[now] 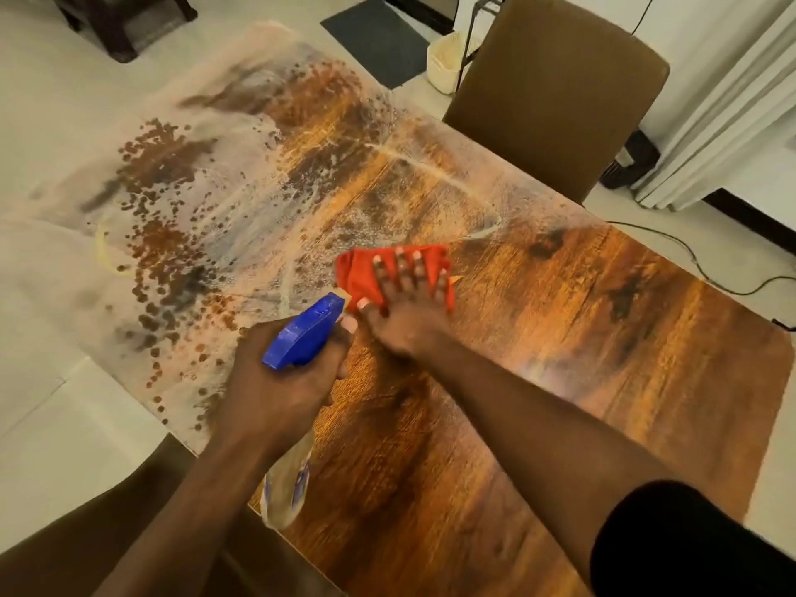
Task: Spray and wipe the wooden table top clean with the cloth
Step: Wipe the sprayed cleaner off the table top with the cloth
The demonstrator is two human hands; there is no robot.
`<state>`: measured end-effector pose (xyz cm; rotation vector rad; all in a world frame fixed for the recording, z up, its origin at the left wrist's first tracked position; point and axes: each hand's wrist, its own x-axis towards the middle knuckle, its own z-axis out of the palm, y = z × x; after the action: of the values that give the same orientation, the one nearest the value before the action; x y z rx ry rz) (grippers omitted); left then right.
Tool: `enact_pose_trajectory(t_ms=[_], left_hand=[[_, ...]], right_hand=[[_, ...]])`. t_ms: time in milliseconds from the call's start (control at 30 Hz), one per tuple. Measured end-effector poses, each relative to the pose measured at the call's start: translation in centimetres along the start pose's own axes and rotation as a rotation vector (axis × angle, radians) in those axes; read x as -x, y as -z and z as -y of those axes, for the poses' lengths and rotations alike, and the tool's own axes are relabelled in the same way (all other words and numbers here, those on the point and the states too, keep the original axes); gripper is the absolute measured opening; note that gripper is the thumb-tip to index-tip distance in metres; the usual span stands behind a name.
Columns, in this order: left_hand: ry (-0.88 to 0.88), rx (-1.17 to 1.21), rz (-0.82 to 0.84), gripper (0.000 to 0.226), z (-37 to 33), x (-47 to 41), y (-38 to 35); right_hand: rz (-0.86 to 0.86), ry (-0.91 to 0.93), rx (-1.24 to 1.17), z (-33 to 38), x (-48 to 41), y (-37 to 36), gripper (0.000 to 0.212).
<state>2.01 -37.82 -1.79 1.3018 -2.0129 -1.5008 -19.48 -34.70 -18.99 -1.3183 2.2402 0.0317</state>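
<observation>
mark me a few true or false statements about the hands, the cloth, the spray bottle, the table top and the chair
1. The left hand grips the clear spray bottle with the blue trigger head. True.
2. The wooden table top shows bare wood all over. False: a whitish spray film with droplets covers its far left part.
3. The right hand presses the orange-red cloth flat on the table top with spread fingers. True.
4. The brown padded chair lies tipped over on the floor. False: it stands upright at the table's far right edge.
</observation>
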Motion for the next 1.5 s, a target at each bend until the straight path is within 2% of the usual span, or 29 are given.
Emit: enact_pose_trajectory(t_ms=[133, 200, 267, 367, 533, 600, 733, 867, 967, 1100, 1200, 1300, 1400, 1500], left_hand=[[-0.002, -0.06, -0.001, 0.035, -0.1, -1.2, 0.2], [0.011, -0.071, -0.008, 0.042, -0.4, -1.5, -0.1], [0.026, -0.054, -0.002, 0.044, -1.0, -2.0, -0.5], [0.027, -0.037, 0.004, 0.043, -1.4, -3.0, -1.5], [0.058, -0.034, 0.016, 0.054, -2.2, -4.6, -3.3], [0.046, -0.021, 0.043, 0.056, -2.7, -5.2, -3.6], [0.036, 0.031, 0.111, 0.048, -3.0, -6.1, -4.3], [0.022, 0.062, 0.126, 0.045, -3.1, -7.6, -4.6], [0.022, 0.076, 0.117, 0.044, -2.8, -8.7, -4.5], [0.022, 0.088, 0.094, 0.04, -2.5, -9.7, -4.3], [0.021, 0.063, 0.064, 0.032, -2.7, -10.4, -4.1], [0.006, -0.01, 0.052, 0.021, -2.4, -10.5, -4.1], [-0.005, -0.047, 0.035, 0.035, -2.7, -9.9, -4.5], [-0.009, -0.06, 0.033, 0.043, -3.4, -9.4, -4.6]], right_hand=[[-0.025, 0.287, -0.001, 5.0, 5.5, -5.8, 0.078], [-0.094, 0.411, -0.021, 4.6, 9.6, -8.6, 0.07], [-0.132, 0.425, 0.007, 2.5, 13.2, -10.2, 0.072], [-0.167, 0.256, 0.038, -3.3, 17.4, -10.4, 0.075], [-0.136, -0.279, -0.054, -16.9, 20.0, -6.4, 0.081], [-0.148, -0.47, -0.144, -21.6, 18.2, -3.8, 0.082], [-0.22, -0.738, -0.307, -27.6, 12.2, 1.8, 0.089], [-0.223, -0.849, -0.388, -27.8, 3.4, 7.3, 0.086], [-0.193, -0.743, -0.352, -24.2, -2.7, 9.4, 0.083], [-0.158, -0.463, -0.193, -16.6, -8.7, 9.4, 0.082], [-0.136, -0.228, -0.071, -9.6, -10.1, 7.1, 0.082], [-0.099, 0.007, 0.008, -3.6, -6.4, 1.9, 0.08], [-0.112, 0.188, -0.032, -0.9, 0.5, -3.5, 0.074], [-0.162, 0.259, -0.034, -2.0, 7.6, -6.8, 0.071]])
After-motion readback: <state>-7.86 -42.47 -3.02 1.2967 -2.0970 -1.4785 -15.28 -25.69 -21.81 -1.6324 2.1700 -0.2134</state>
